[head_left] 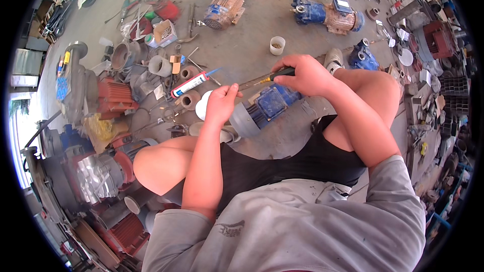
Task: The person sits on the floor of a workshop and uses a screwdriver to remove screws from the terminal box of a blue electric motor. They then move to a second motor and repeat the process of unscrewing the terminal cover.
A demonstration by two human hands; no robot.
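Note:
My right hand (304,74) is closed around the dark handle of a screwdriver (282,73) with a yellow section at its front. The tool points left, toward my left hand (222,103). That hand is closed, thumb against the fingers; what it holds, if anything, is hidden. A white round object (202,106) shows just behind it, and I cannot tell whether they touch. Beneath my hands lies a blue electric motor (276,103) with a grey end (245,121). Left of my left hand is a red-and-white sealant cartridge (189,85) with a blue nozzle.
A white cup (277,45) with small pieces in it stands ahead. Farther off are two rusty blue motors (224,7) (333,15). Metal rings, a box of parts (164,33) and a red motor (115,98) crowd the left. Loose parts and a red casing (437,40) fill the right.

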